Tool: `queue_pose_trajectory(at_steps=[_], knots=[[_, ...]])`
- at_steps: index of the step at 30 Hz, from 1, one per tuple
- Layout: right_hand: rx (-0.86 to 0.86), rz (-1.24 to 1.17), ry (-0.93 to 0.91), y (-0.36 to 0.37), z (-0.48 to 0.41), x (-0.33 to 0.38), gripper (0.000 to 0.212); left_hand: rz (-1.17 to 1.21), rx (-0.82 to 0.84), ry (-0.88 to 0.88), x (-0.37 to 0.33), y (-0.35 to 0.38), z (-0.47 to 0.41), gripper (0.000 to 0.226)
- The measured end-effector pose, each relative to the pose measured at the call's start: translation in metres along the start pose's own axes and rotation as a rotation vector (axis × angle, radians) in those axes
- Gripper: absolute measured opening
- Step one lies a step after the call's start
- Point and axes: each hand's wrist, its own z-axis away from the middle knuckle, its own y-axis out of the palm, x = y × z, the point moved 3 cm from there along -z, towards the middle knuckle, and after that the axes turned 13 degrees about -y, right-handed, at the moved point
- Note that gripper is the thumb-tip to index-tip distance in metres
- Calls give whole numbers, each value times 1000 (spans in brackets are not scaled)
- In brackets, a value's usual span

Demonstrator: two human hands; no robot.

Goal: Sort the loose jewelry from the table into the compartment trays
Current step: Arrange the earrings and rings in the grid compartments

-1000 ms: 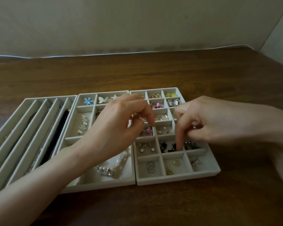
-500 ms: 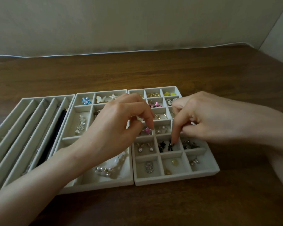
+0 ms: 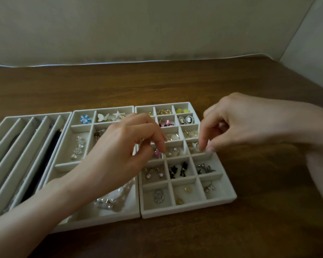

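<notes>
**Right hand (image 3: pixel 241 125) at the grid tray, left hand (image 3: pixel 119 151) alongside**

Right hand: thumb and forefinger meet tip to tip and point down into the fourth-row, right-column compartment of the grid tray (image 3: pixel 222 200). Cannot tell whether a piece sits between them.
Left hand: fingers curled, forefinger tip just above a pink piece (image 3: pixel 157 153) in the same row. Cannot tell whether it grips anything.
Grid tray holds: cameo pair (image 3: pixel 186 119), yellow pieces (image 3: pixel 181 110), pearls (image 3: pixel 172 151), black earrings (image 3: pixel 178 169), crystal studs (image 3: pixel 154 173).
Middle tray (image 3: pixel 103 108) holds: blue flower (image 3: pixel 85 119), butterfly (image 3: pixel 103 117), starfish (image 3: pixel 117 114), pearl bracelet (image 3: pixel 112 200).
Slot tray (image 3: pixel 29 116) holds: black strand (image 3: pixel 45 164).
Trays sit edge to edge on a wooden table (image 3: pixel 175 81).
</notes>
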Motion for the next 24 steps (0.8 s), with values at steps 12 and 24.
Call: queue_pose_trajectory(at_steps=[12,24], knots=[[-34,152,56,30,9,3,7,-107,114,123,-20,9,-7,26],[-153,209,44,33,18,8,21,-117,142,135,-26,22,-30,38]])
